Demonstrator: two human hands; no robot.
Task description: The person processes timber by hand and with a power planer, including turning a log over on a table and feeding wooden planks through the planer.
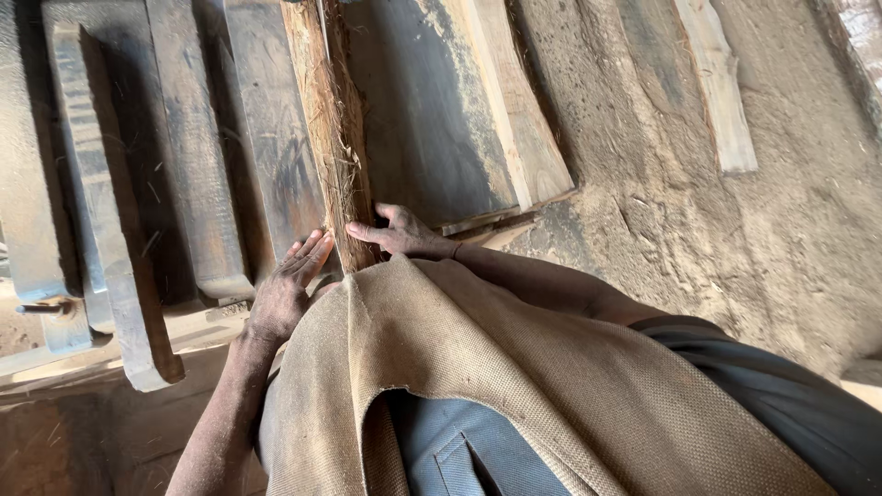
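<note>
At centre: a long, narrow, reddish-brown rough-barked wooden slab (331, 129) runs from the top edge down to the person's lap, lying on the dark boards.
Right hand: the right hand (397, 234) rests against the slab's lower right edge, fingers held together and stretched flat towards the wood, thumb raised apart.
Left hand: the left hand (287, 287) lies just left of the slab's lower end, fingers straight and close together, tips touching or nearly touching the wood; not curled around anything.
Slab surface: fibrous, stringy bark with loose strands hanging off the side.
Lap covering: a coarse tan woven burlap cloth (514, 386) drapes over blue-grey trousers (459, 450), its edge touching the slab's end.
Surroundings: wide, dark grey weathered planks (184, 165) lie side by side to the left; a pale, fresh-cut plank (519, 119) lies to the right.
Ground: sawdust-covered earth floor (790, 202), lumpy and dry, with a thin pale wood offcut (721, 87) lying on it.
</note>
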